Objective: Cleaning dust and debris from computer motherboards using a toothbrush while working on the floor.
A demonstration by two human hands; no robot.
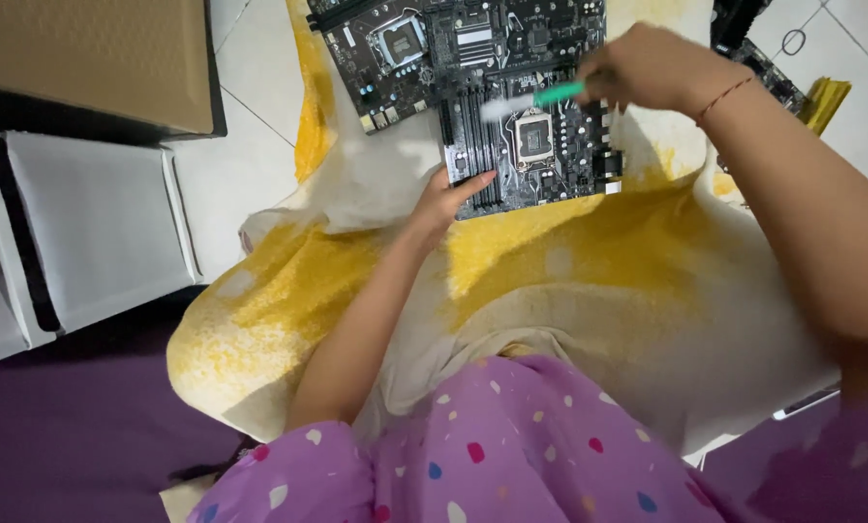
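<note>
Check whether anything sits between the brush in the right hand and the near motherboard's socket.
Nothing visible does. The right hand holds the green-handled brush with its pale bristles just above the near motherboard, close to the socket. The left hand only touches the board's lower left corner.

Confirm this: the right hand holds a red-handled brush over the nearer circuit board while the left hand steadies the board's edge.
Not quite. The head view shows the brush in the right hand has a green handle, not red. The left hand does steady the nearer circuit board.
</note>
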